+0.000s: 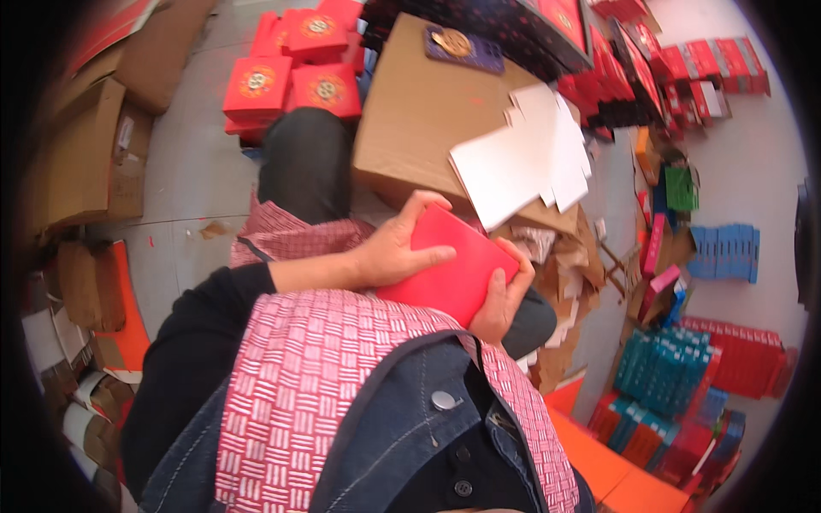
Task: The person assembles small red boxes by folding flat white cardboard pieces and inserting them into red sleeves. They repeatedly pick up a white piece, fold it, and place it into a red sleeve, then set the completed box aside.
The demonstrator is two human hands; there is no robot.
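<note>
Both of my hands are wrapped round a plain red box (456, 272), which sits tilted over my lap. My left hand (395, 250) grips its left side, the thumb lying across the top face. On the opposite side my right hand (505, 297) presses with thumb and fingers near the corner. The underside of the box is hidden. Just beyond it stands a brown cardboard carton (402, 115), with a fanned pile of white card blanks (506, 167) on its right part. A phone in a dark patterned case with a gold ring (464, 49) lies at the carton's far edge.
Red boxes with gold emblems (291, 81) are heaped at the far left. Open brown cartons (81, 162) line the left side. Torn brown paper (573, 295) lies right of my lap. Stacks of teal boxes (658, 368), red boxes (744, 359) and blue boxes (725, 252) stand along the right wall.
</note>
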